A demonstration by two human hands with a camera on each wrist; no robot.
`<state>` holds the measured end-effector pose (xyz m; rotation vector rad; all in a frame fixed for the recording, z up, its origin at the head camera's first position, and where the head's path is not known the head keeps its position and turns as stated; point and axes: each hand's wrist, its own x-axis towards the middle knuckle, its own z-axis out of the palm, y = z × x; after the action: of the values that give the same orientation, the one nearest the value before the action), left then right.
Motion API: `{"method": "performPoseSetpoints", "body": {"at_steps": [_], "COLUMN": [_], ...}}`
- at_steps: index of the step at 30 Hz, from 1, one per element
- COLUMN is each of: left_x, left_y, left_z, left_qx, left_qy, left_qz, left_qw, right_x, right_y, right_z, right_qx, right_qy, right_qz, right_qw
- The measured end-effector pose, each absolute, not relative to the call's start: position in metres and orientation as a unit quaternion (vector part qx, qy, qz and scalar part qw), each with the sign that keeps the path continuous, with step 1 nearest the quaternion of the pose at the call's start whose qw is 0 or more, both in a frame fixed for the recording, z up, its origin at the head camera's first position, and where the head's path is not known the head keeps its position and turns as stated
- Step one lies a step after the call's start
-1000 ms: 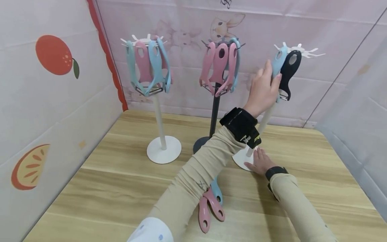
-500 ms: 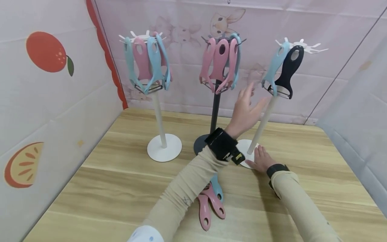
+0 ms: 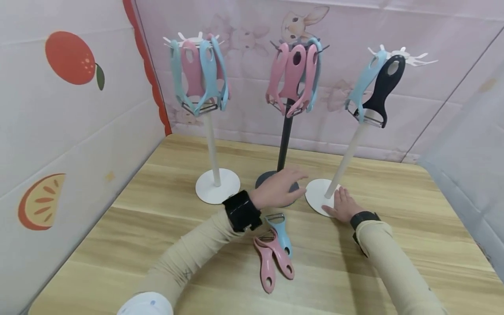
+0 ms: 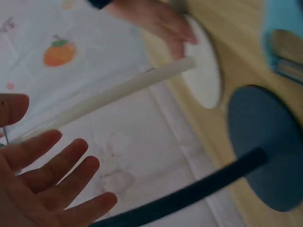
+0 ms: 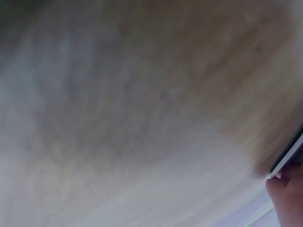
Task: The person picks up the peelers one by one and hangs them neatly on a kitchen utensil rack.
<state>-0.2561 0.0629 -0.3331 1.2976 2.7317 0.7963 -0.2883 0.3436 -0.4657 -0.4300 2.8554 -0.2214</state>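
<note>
My left hand (image 3: 280,188) hovers with loose, spread fingers above the dark base (image 3: 264,178) of the middle stand. In the left wrist view the same hand (image 4: 42,184) holds nothing. My right hand (image 3: 344,206) rests on the white base (image 3: 315,197) of the right stand, which leans right. A light blue peeler (image 3: 365,85) and a black peeler (image 3: 383,87) hang from its hooks. Below the left hand, two pink peelers (image 3: 267,271) and a light blue peeler (image 3: 282,234) lie on the table. The right wrist view is mostly blurred, with part of the right hand (image 5: 288,194) at its edge.
A white stand (image 3: 212,153) at the left and the dark stand (image 3: 285,140) in the middle carry several pink and blue peelers. Printed cloth walls (image 3: 244,113) enclose the wooden table (image 3: 157,245) at the back and sides.
My left hand has let go of the light blue peeler on the right stand and moved down and left to above the dark base. My right hand stays on the white base.
</note>
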Motion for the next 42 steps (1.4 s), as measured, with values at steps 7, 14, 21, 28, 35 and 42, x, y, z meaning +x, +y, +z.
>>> {"method": "performPoseSetpoints", "body": {"at_steps": [7,14,21,28,35,42], "left_x": [-0.251,-0.246,-0.240,-0.235,-0.237,-0.243], "left_y": [0.053,0.057,0.059,0.060,0.060,0.058], "left_z": [-0.376,-0.408,-0.411,-0.407,-0.407,-0.397], "left_qx": [0.510,0.581,0.585,0.588,0.595,0.579], "left_qy": [0.856,0.809,0.800,0.794,0.786,0.809], "left_qz": [0.068,-0.067,-0.119,-0.151,-0.168,-0.088], "left_qw": [0.057,0.056,0.061,0.033,-0.006,-0.050], "right_x": [-0.288,-0.287,-0.286,-0.283,-0.281,-0.286], "right_y": [0.347,0.353,0.347,0.343,0.340,0.347], "right_z": [-0.464,-0.474,-0.469,-0.459,-0.457,-0.460], "right_qx": [-0.156,-0.169,-0.155,-0.153,-0.164,-0.181], "right_qy": [0.979,0.978,0.976,0.975,0.975,0.969], "right_qz": [-0.082,-0.083,-0.100,-0.103,-0.108,-0.123], "right_qw": [0.105,0.086,0.113,0.126,0.109,0.112]}}
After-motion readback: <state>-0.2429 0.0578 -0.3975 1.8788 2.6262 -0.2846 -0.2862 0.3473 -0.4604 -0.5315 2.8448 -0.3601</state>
